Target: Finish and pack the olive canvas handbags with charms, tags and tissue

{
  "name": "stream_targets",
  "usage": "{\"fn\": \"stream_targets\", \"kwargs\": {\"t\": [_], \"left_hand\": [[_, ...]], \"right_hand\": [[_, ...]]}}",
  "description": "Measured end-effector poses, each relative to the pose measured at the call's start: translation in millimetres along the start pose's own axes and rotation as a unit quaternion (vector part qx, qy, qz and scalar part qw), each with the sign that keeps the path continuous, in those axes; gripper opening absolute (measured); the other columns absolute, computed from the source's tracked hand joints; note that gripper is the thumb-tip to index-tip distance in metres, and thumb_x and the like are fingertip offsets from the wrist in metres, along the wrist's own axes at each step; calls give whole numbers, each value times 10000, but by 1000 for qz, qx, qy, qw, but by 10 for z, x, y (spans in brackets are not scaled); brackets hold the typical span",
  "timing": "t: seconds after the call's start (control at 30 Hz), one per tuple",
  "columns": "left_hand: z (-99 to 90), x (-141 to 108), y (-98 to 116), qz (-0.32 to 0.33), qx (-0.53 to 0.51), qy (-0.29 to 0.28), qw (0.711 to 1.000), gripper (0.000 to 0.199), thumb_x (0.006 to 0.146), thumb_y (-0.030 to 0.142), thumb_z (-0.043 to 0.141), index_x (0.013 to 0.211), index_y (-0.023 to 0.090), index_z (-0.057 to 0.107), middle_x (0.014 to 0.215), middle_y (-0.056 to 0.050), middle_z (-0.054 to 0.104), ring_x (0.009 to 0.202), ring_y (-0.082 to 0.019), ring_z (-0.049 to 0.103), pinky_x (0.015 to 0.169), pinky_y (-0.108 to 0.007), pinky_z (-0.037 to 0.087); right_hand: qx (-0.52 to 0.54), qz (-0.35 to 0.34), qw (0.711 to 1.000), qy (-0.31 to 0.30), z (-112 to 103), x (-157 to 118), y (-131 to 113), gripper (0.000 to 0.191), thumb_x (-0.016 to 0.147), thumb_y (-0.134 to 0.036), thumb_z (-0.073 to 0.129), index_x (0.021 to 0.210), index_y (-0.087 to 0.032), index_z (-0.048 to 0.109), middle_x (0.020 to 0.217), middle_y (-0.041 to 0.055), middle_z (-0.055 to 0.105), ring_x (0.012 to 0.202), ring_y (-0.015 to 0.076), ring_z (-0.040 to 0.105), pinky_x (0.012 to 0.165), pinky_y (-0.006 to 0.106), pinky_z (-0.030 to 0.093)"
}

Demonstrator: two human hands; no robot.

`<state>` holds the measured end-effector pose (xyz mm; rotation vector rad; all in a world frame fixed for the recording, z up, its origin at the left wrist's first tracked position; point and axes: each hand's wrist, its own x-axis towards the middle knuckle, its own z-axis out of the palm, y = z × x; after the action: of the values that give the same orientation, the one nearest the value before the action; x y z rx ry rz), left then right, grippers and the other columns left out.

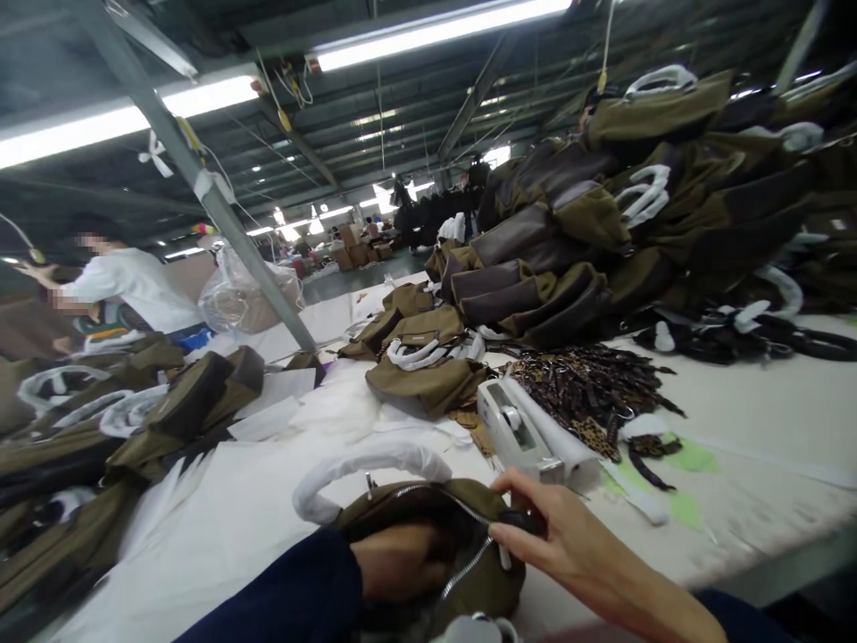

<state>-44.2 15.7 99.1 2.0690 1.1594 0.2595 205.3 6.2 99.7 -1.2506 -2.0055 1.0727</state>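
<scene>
Right hand (566,533) pinches the right rim of an unzipped olive fabric bag (501,585); left hand (402,561) reaches inside from the left, its grip hidden.

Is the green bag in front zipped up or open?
Open: the olive-green fabric bag has its silver metal zipper spread apart, and the left hand reaches inside.

White table (750,429) bears olive bags (428,386), pale sheets (228,505), seemingly patterned straps (582,384).
</scene>
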Motion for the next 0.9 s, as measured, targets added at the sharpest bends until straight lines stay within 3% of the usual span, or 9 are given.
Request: {"fn": "stream_targets", "kwargs": {"t": [0.1, 0.27, 0.4, 0.5, 0.57, 0.63, 0.73, 0.8, 0.9], "left_hand": [[-323, -154, 244, -28, 27, -98, 994, 270, 752, 280, 685, 1015, 311, 740, 916, -7, 763, 780, -227, 694, 640, -283, 507], [-831, -527, 692, -58, 14, -10, 998, 178, 912, 317, 537, 948, 257, 701, 832, -4, 694, 746, -171, 629, 651, -245, 461], [-877, -828, 681, -5, 47, 192, 980, 218, 931, 338, 547, 772, 220, 639, 675, 25, 600, 626, -129, 554, 594, -231, 422], [-787, -983, 469, 21, 92, 412, 906, 81, 883, 307, 631, 879, 227, 613, 751, 27, 608, 667, -129, 566, 646, -239, 450], [-714, -1016, 273, 0, 92, 518, 850, 293, 812, 309, 711, 1059, 232, 572, 944, -7, 637, 822, -163, 603, 780, -284, 483], [-636, -1006, 78, -33, 55, 502, 863, 449, 773, 334, 739, 1159, 227, 536, 1093, -49, 634, 972, -213, 605, 884, -345, 478], [-511, -985, -122, -68, -42, 358, 930, 186, 891, 361, 578, 1002, 212, 588, 937, -38, 667, 889, -210, 624, 804, -321, 490], [-446, -1000, -175, -71, -70, 329, 939, 189, 947, 341, 476, 852, 208, 571, 798, -11, 637, 781, -182, 601, 727, -283, 468], [-402, -1045, -187, -60, -64, 341, 936, 186, 945, 291, 472, 787, 209, 529, 759, 8, 599, 741, -163, 556, 698, -263, 427]], "right_hand": [[-43, -40, 998, 22, -92, -46, -1, 175, 912, -370, 577, 1021, -238, 612, 757, 2, 664, 663, 169, 607, 594, 264, 440], [-91, -225, 968, 68, -173, -86, -396, 152, 963, -292, 513, 1073, -258, 613, 958, 58, 671, 853, 202, 631, 733, 299, 498], [-148, -313, 938, -6, 14, 177, -861, 161, 978, -213, 467, 1016, -236, 622, 959, 59, 662, 892, 210, 605, 794, 326, 494], [-207, -302, 930, -43, 244, 494, -1020, 173, 945, -110, 452, 961, -201, 599, 937, 56, 643, 854, 204, 581, 763, 322, 491], [-242, -288, 925, -52, 388, 702, -1045, 219, 907, -43, 426, 974, -172, 589, 974, 79, 637, 892, 214, 577, 801, 343, 487], [-253, -271, 926, -68, 513, 909, -1044, 288, 892, -18, 397, 1078, -130, 586, 1064, 124, 634, 986, 234, 579, 883, 379, 469], [-246, -236, 932, -125, 675, 1268, -1034, 351, 899, -26, 401, 1203, -63, 572, 1157, 184, 632, 1076, 253, 581, 957, 398, 434], [-245, -211, 931, -169, 777, 1534, -1023, 284, 903, -58, 450, 1114, -58, 640, 1062, 170, 680, 990, 243, 624, 894, 365, 468], [-225, -171, 928, -241, 929, 1866, -1018, 150, 899, -136, 563, 896, -87, 704, 801, 72, 701, 751, 186, 657, 697, 289, 515]]}}
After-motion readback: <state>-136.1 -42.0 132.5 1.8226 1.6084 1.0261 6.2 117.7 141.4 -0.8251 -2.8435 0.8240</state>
